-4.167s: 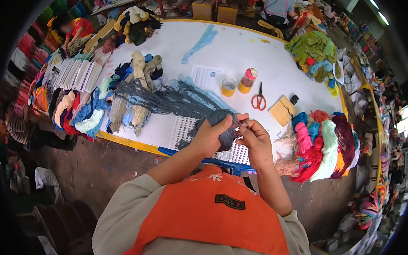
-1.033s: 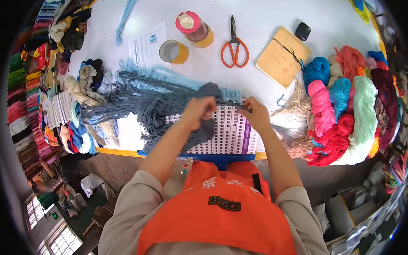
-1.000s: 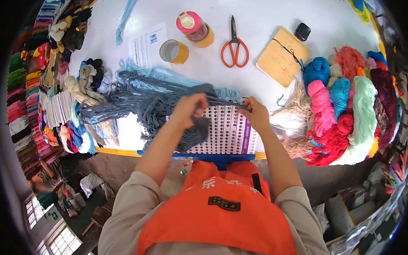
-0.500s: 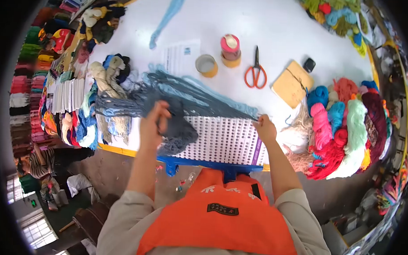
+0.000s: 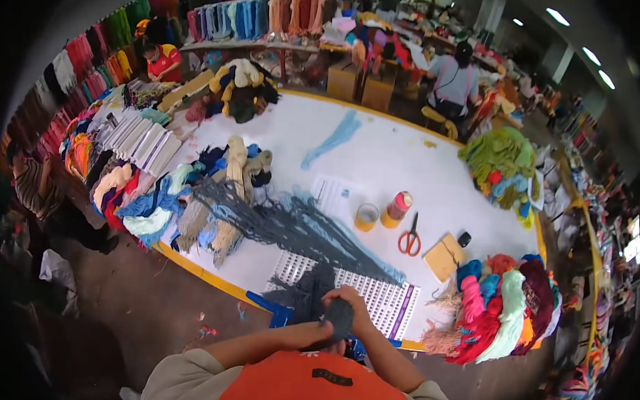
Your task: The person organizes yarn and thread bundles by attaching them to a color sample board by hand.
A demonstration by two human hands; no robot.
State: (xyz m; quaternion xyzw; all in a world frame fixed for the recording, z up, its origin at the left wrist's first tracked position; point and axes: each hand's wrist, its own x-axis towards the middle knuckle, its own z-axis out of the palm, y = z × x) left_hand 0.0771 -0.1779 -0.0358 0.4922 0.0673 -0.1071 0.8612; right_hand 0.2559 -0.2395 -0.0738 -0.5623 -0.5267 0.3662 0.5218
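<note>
In front of my apron both hands are close together at a bunch of dark grey-blue yarn (image 5: 339, 318). My right hand (image 5: 349, 300) is closed around its upper side. My left hand (image 5: 321, 332) grips the same bunch from the left, its fingers partly hidden by the yarn. More dark yarn (image 5: 303, 292) hangs over the table edge beside them. A long spread of dark grey-blue strands (image 5: 291, 226) lies across the table, with light blue yarn (image 5: 364, 253) along its far side. Beneath it is a white card with rows of holes (image 5: 390, 301).
Beyond the strands stand a tin (image 5: 366, 217) and a red-topped cone (image 5: 399, 205), with orange-handled scissors (image 5: 409, 242) and a tan notebook (image 5: 444, 257) nearby. Colourful skeins (image 5: 510, 305) pile up at right, others (image 5: 150, 212) at left. People (image 5: 454, 81) sit farther off.
The view has tilted up, showing more of the room. My right hand has left the strands' right end, and both hands have come together near my body on the dark yarn.
</note>
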